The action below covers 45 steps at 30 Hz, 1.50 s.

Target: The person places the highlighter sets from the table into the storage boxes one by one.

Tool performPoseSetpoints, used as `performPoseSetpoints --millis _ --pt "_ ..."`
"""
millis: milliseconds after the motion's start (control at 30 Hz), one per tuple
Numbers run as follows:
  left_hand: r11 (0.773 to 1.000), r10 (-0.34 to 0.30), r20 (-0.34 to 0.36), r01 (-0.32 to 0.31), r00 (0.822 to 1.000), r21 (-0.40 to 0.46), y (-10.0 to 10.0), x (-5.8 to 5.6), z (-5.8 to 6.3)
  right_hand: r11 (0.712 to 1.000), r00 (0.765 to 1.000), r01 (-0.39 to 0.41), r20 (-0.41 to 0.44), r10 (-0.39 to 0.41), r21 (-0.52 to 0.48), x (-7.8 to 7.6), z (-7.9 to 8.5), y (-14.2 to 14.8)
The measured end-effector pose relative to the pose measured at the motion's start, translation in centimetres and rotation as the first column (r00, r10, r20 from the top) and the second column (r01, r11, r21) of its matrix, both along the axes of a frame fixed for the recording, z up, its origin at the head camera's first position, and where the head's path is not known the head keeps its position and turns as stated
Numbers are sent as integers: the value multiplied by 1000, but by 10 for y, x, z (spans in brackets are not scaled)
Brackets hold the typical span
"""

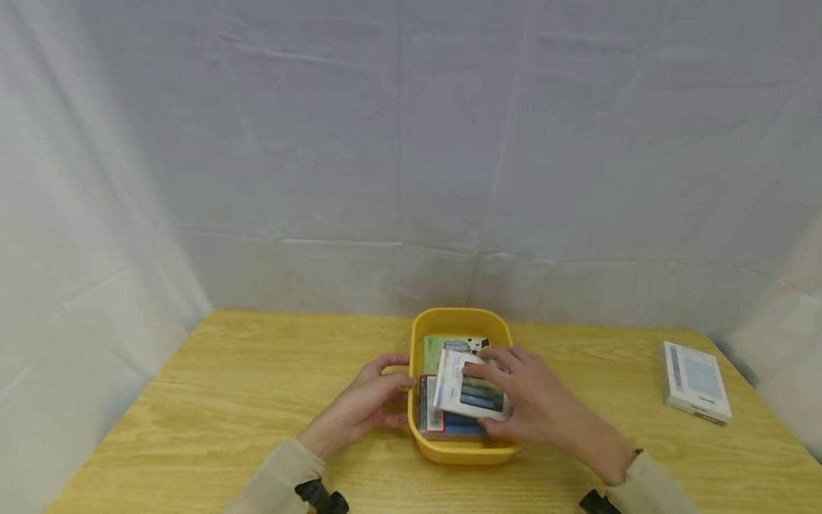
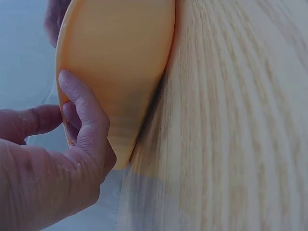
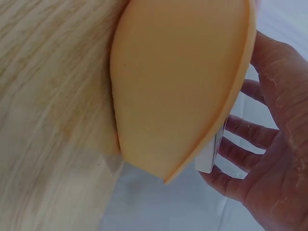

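A yellow plastic basket (image 1: pixel 462 455) stands on the wooden table, its outer wall filling much of both wrist views. At its left side, my left hand (image 1: pixel 369 400) pinches the rim between thumb and fingers, shown closely in the left wrist view. My right hand (image 1: pixel 539 400) grips a white box (image 1: pixel 449 382) by its edges over the basket; the box's window shows green and blue sticks. Beneath it lie a clear-fronted pack (image 1: pixel 432 407) with a red border and blue contents, and a green box (image 1: pixel 433 350) with a black-and-white pattern, both partly covered.
A white box (image 1: pixel 700 382) with a pale blue panel lies near the table's right edge. The wooden table (image 1: pixel 270 378) extends to both sides of the basket. White sheeting (image 1: pixel 308 178) hangs behind the table and along its sides.
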<state>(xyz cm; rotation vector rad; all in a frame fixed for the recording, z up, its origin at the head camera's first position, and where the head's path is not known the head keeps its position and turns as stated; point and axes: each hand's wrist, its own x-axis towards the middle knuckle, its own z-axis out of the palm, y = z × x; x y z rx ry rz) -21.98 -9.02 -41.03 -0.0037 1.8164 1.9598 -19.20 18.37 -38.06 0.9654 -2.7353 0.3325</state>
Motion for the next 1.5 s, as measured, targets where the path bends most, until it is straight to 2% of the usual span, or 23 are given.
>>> performPoseSetpoints --millis 233,533,767,1500 --pt "1000 -3 -1 3 1000 0 0 0 -2 1000 986 -5 167 7 -12 -3 -7 -4" --pt "1000 11 5 -11 1000 -9 0 3 -2 999 975 -34 219 30 12 -9 -9 -7" --pt "1000 -4 2 4 1000 -10 0 2 -1 999 952 -31 306 21 27 -13 -10 -10" --pt "1000 -4 4 4 1000 7 1 0 0 994 951 -98 298 81 42 -17 -11 -12"
